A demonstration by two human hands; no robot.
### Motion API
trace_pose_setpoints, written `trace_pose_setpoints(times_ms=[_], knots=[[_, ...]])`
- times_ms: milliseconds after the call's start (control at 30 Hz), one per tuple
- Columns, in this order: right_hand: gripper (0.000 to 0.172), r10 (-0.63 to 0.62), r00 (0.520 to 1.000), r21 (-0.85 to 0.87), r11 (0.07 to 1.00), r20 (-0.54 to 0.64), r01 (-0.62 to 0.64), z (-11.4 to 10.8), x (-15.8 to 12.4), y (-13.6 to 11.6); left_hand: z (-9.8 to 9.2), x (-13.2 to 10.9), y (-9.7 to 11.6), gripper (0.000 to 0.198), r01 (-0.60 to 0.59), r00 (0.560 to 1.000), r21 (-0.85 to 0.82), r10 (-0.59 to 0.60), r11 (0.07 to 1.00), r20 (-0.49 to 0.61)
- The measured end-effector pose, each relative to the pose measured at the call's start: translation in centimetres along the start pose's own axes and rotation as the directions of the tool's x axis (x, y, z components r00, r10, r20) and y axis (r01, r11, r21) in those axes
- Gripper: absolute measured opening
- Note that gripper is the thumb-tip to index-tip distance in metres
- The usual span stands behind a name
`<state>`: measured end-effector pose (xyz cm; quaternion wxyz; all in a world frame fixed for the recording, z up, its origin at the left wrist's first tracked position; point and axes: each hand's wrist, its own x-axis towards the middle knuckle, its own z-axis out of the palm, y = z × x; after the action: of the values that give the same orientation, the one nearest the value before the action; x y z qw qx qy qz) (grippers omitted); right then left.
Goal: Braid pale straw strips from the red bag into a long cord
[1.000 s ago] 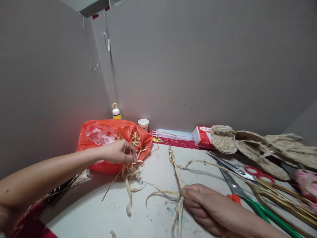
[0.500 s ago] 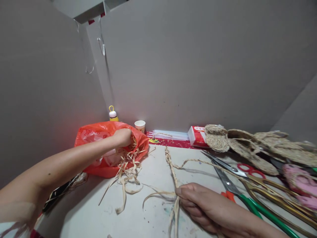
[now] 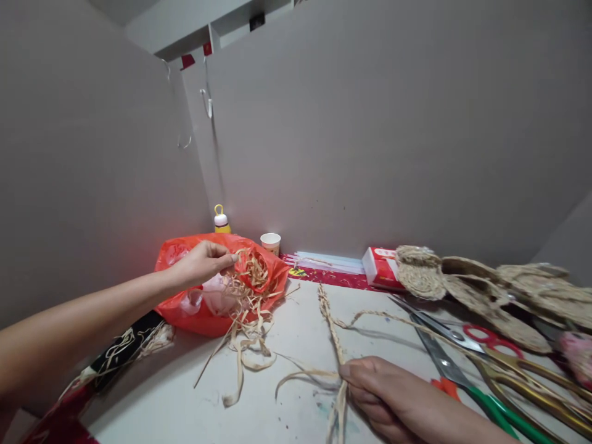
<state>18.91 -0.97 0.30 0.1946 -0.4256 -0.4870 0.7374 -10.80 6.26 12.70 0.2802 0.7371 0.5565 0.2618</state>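
Note:
A thin straw braid (image 3: 333,327) lies on the white tabletop, its loose strands spreading at the near end. My right hand (image 3: 388,391) is closed on that end, thumb and fingers pinching it. At the left, my left hand (image 3: 208,258) is over an orange plastic bag (image 3: 185,311), its thumb and fingertips pinched on a thin straw strand at the bag's opening. Curly straw strips (image 3: 254,271) fill that opening and trail onto the table. A longer thin braid (image 3: 393,317) runs from the held braid toward the right.
Several scissors (image 3: 462,382) lie at the right, below woven straw sandals (image 3: 481,302). Along the back stand a red tissue pack (image 3: 382,268), pale sticks (image 3: 328,262), a paper cup (image 3: 271,243) and a yellow bottle (image 3: 222,221). Grey panels rise behind.
My left hand has drawn back leftward from the bag's opening, uncovering the straw inside. My right hand keeps its pinch on the braid. The whole view has shifted slightly.

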Motion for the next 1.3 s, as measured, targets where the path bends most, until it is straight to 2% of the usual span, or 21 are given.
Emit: trace_pose_setpoints(times_ms=[100, 167, 367, 433, 467, 500, 533, 567, 600, 633, 667, 700, 733, 833, 867, 933, 1033, 1100, 1167, 1233, 1300], knots=[[0.037, 0.013, 1.000, -0.008, 1.000, -0.006, -0.013, 0.0, 0.0, 0.1, -0.1, -1.3, 0.4, 0.038, -0.016, 0.999, -0.055, 0.018, 0.998, 0.041], [0.037, 0.017, 1.000, 0.002, 1.000, -0.016, -0.017, 0.0, 0.0, 0.1, -0.1, -1.6, 0.8, 0.036, -0.033, 0.999, -0.103, 0.037, 0.994, 0.030], [0.037, 0.007, 1.000, 0.014, 1.000, -0.008, -0.007, 0.1, 0.0, -0.1, -0.6, -1.8, 2.5, 0.032, -0.106, 0.981, -0.197, 0.069, 0.975, -0.182], [0.038, 0.012, 1.000, 0.009, 1.000, 0.000, -0.012, 0.1, 0.0, -0.1, -0.9, -1.8, 2.5, 0.034, -0.123, 0.975, -0.173, 0.086, 0.977, -0.207], [0.038, 0.016, 1.000, 0.007, 1.000, 0.005, -0.016, 0.1, 0.0, -0.1, -1.0, -1.8, 2.3, 0.034, -0.114, 0.981, -0.148, 0.087, 0.982, -0.175], [0.038, 0.014, 1.000, 0.007, 1.000, 0.004, -0.014, 0.1, -0.1, -0.1, -1.2, -1.8, 2.0, 0.032, -0.087, 0.993, -0.108, 0.078, 0.990, -0.092], [0.038, 0.010, 1.000, 0.008, 1.000, 0.000, -0.010, 0.1, -0.1, 0.0, -1.3, -1.7, 1.6, 0.031, -0.045, 0.998, -0.043, 0.046, 0.998, 0.044], [0.037, 0.004, 1.000, 0.008, 1.000, -0.005, -0.004, 0.1, -0.1, 0.0, -1.5, -1.7, 1.2, 0.031, 0.002, 0.979, 0.053, -0.013, 0.999, 0.203], [0.037, -0.004, 1.000, 0.008, 1.000, -0.013, 0.004, 0.1, -0.1, 0.1, -1.7, -1.7, 0.8, 0.032, 0.039, 0.934, 0.170, -0.097, 0.985, 0.345], [0.037, -0.009, 1.000, 0.008, 1.000, -0.020, 0.010, 0.1, -0.1, 0.1, -1.8, -1.7, 0.5, 0.034, 0.061, 0.878, 0.287, -0.188, 0.956, 0.440], [0.037, -0.009, 1.000, 0.007, 1.000, -0.023, 0.009, 0.1, -0.1, 0.1, -2.0, -1.7, 0.3, 0.035, 0.069, 0.835, 0.381, -0.263, 0.922, 0.483], [0.037, -0.005, 1.000, 0.004, 1.000, -0.024, 0.005, 0.2, -0.1, 0.2, -2.1, -1.7, 0.2, 0.037, 0.070, 0.821, 0.442, -0.303, 0.894, 0.484], [0.037, -0.002, 1.000, 0.001, 1.000, -0.026, 0.002, 0.2, -0.1, 0.2, -2.2, -1.7, 0.3, 0.037, 0.060, 0.837, 0.470, -0.301, 0.881, 0.457], [0.037, 0.005, 1.000, 0.000, 1.000, -0.030, -0.005, 0.3, -0.1, 0.1, -2.1, -1.4, 0.9, 0.034, -0.031, 0.961, 0.510, -0.115, 0.860, 0.251], [0.036, -0.001, 0.999, 0.004, 1.000, -0.039, 0.001, 0.3, -0.1, 0.1, -2.0, -1.3, 1.0, 0.032, -0.061, 0.987, 0.545, -0.032, 0.836, 0.159], [0.036, 0.001, 0.999, 0.012, 1.000, -0.048, -0.001, 0.3, 0.0, 0.1, -1.7, -0.8, 1.0, 0.028, -0.089, 0.995, 0.626, 0.099, 0.775, 0.018], [0.037, 0.019, 0.999, 0.011, 1.000, -0.036, -0.018, 0.2, 0.0, 0.2, -1.3, -0.2, 0.1, 0.021, -0.096, 0.980, 0.663, 0.187, 0.742, -0.068], [0.038, 0.032, 0.999, 0.000, 0.999, -0.016, -0.032, 0.1, 0.1, 0.2, -1.1, 0.0, -0.5, 0.019, -0.128, 0.968, 0.629, 0.235, 0.767, -0.090], [0.039, 0.047, 0.999, -0.006, 0.999, -0.005, -0.047, -0.1, 0.1, 0.2, -0.7, -0.2, -0.7, 0.018, -0.221, 0.946, 0.596, 0.317, 0.772, -0.060], [0.040, 0.052, 0.999, -0.005, 0.999, -0.006, -0.052, -0.1, 0.1, 0.2, 0.1, -0.6, -0.6, 0.021, -0.374, 0.900, 0.597, 0.434, 0.710, 0.047], [0.041, 0.048, 0.999, -0.007, 0.999, -0.009, -0.048, -0.1, 0.1, 0.1, 1.1, -1.0, -0.3, 0.028, -0.515, 0.837, 0.623, 0.503, 0.588, 0.217]])
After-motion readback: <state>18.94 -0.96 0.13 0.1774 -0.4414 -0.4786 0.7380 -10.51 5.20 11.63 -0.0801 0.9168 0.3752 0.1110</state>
